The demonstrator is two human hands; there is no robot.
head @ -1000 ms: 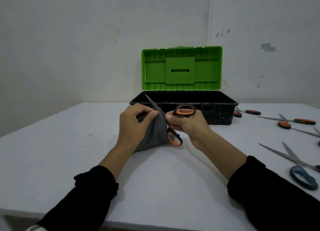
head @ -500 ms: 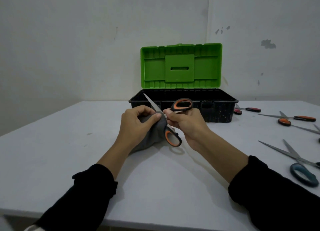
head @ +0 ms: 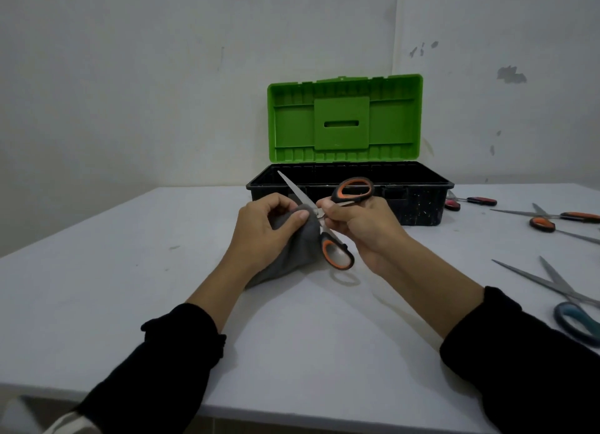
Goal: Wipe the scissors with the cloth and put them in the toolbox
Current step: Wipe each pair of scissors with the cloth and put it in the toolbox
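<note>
Orange-and-black scissors (head: 337, 251) stand spread open above the table in front of me, one bare blade pointing up and left. My right hand (head: 363, 229) grips them near the pivot, below the upper handle loop. A grey cloth (head: 292, 255) is bunched in my left hand (head: 263, 232), whose thumb and fingers pinch it round the other blade, which is hidden. Behind my hands stands the black toolbox (head: 418, 203) with its green lid (head: 344, 118) raised upright.
Several other scissors lie on the white table (head: 113, 287) to the right: a teal-handled pair (head: 571, 307), an orange-handled pair (head: 552, 220) and a red-handled pair (head: 470, 202) beside the toolbox. A white wall rises close behind the toolbox.
My left hand with the cloth has slid slightly down the blade toward the pivot. The scissors and right hand have barely shifted; the view has tilted a little.
</note>
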